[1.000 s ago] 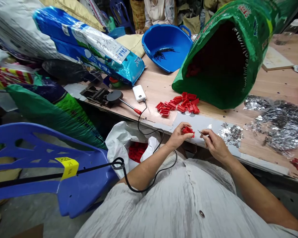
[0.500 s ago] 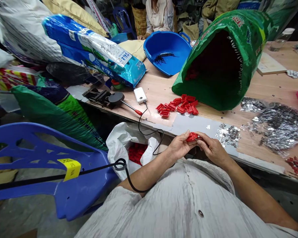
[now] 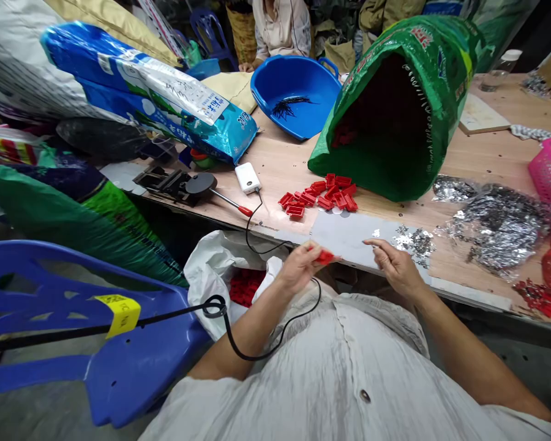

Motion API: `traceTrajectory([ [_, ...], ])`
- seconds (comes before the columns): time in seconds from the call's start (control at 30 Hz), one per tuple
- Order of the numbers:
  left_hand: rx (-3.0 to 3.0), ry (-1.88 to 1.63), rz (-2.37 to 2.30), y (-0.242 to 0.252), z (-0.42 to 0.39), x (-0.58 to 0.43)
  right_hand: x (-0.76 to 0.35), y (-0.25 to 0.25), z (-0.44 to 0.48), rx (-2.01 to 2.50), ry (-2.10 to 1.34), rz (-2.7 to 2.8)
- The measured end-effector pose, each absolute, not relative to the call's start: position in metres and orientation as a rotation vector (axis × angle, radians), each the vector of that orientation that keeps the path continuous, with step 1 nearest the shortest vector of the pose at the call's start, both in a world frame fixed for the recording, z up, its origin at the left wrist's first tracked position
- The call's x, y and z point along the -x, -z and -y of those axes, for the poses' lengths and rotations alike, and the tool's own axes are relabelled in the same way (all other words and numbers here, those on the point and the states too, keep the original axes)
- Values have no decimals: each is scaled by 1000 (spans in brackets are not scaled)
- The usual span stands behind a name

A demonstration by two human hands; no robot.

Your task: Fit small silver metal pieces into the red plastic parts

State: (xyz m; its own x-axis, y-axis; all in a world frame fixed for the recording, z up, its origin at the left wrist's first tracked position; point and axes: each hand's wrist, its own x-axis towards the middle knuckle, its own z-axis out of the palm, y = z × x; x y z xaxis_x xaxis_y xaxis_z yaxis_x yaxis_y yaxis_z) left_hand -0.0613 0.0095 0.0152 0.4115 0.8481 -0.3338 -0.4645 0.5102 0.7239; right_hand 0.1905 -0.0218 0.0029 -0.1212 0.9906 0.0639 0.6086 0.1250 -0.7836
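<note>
My left hand (image 3: 299, 267) is closed on a small red plastic piece (image 3: 324, 257), held just off the table's front edge above a white bag (image 3: 220, 263) that has more red pieces (image 3: 245, 286) inside. My right hand (image 3: 395, 264) rests on a grey sheet (image 3: 344, 233) at the table edge, fingers loosely curled and apart, nothing visible in them. A small heap of shiny metal bits (image 3: 413, 240) lies just beyond its fingers. A pile of red pieces (image 3: 319, 197) sits further back on the table.
A big green sack (image 3: 395, 104) lies open on its side behind the red pile. A blue basin (image 3: 296, 95), a white power bank (image 3: 247, 177) with cable, a black tool (image 3: 179, 182), silvery bags (image 3: 496, 223), a pink basket (image 3: 548, 174) and a blue chair (image 3: 87, 324) surround me. Another person sits at the far side.
My hands were together on the red piece; now they have parted. The left hand carried the piece left and down toward the white bag, the right hand moved back onto the grey sheet.
</note>
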Motion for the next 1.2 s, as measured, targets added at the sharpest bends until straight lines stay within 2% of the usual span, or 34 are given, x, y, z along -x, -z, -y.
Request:
traceTrajectory([
  [0.13,-777,-885,-921,-24,-7,131,-238,3,15,1864,-521,1706],
  [0.27,-952,-682,-1241,-28,6,199,-271,15,5,1993,-230,1851],
  [0.4,-1208,-327,-1496,-20,12,253,-271,20,-3,2025,-195,1985],
  [0.5,-1426,-271,-1781,-13,11,270,-261,18,-6,2056,-227,2038],
  [0.57,-1465,-324,-1823,-14,9,263,-255,15,-5,2087,-257,2049],
  [0.7,-1397,-416,-1526,-33,-2,216,-249,12,-3,2135,-324,2058],
  [0.83,-1605,-532,-1352,-48,-28,157,-248,16,0,2139,-282,2079],
  [1.03,-1918,-834,-1262,-28,-95,80,-251,17,6,2041,-226,2047],
  [1.2,-2158,-673,-1501,-8,-143,40,-255,15,17,2009,-274,1952],
])
